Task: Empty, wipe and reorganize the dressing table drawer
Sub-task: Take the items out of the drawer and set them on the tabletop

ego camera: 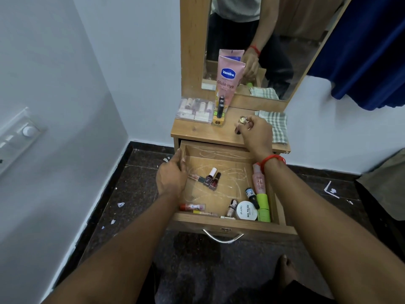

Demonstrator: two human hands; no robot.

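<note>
The wooden drawer [252,227] stands pulled open, nail-polish bottles [211,178] lying inside.

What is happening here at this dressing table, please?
A person is emptying the open drawer. The left hand grips the drawer's left wall. The right hand holds a small gold-topped container above the tabletop, near a Vaseline tube and a checked cloth. Nail polish bottles, a white jar and other cosmetics lie in the drawer, not yet removed.
</note>
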